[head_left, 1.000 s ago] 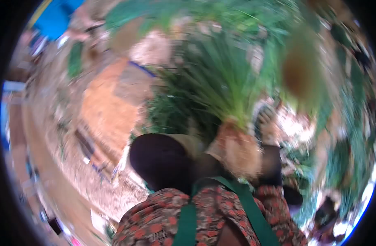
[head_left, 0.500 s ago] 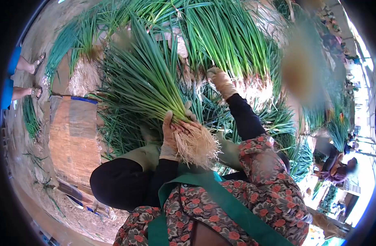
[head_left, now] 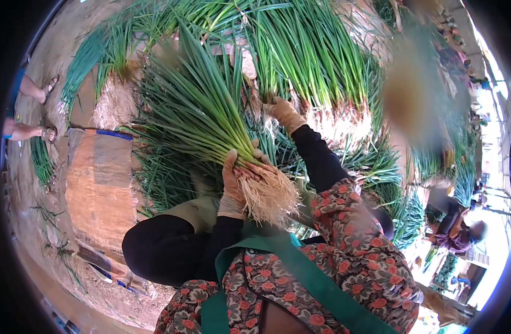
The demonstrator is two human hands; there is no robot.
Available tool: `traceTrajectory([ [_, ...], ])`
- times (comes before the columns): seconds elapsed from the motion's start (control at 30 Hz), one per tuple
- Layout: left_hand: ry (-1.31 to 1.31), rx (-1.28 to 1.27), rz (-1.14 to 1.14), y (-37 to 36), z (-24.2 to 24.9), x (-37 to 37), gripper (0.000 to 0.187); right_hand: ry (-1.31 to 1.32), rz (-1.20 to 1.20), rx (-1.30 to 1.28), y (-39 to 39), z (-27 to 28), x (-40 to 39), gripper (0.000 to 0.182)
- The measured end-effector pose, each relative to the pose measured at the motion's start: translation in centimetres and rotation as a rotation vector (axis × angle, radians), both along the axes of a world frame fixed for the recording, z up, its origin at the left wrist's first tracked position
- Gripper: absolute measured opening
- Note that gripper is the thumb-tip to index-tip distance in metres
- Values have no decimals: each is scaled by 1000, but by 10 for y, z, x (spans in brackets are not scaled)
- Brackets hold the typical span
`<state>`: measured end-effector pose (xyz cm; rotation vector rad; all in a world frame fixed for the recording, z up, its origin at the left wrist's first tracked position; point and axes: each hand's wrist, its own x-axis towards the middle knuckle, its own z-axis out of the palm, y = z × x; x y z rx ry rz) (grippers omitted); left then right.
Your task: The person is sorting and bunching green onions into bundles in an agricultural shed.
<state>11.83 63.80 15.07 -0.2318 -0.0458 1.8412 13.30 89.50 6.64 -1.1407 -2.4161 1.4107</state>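
Note:
My gloved left hand [head_left: 231, 186] is wrapped round a thick bunch of green onions [head_left: 225, 125] just above its pale, stringy roots. The leaves fan up and to the left, while the roots hang over my lap. Further forward, my gloved right hand [head_left: 286, 114] is closed at the near edge of a larger pile of green onions [head_left: 311, 55], its fingertips pinching the lower stems of some stalks there. How many stalks it grips is hidden by the glove.
Loose green onions [head_left: 166, 181] lie beside my knee, and another root-ended heap [head_left: 115, 103] sits at the upper left. A worn board [head_left: 102, 192] lies on the ground at left. Another person's feet [head_left: 49, 133] stand beyond it. A person in purple [head_left: 453, 234] is at right.
My right hand has moved left along the pile's root edge and a little nearer to me. The left hand keeps its hold on the bunch, almost unmoved.

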Motion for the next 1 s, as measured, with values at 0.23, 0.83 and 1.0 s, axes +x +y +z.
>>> traceTrajectory([
  [0.23,-191,-114,-81,-8,-4,0,50,-11,65,179,8,68,48,44],
  [0.83,-174,-260,2,-6,9,0,40,61,398,-197,-123,137,79,30],
  [1.0,-156,-227,30,-9,20,-1,39,222,-119,-1077,-119,110,41,26],
])
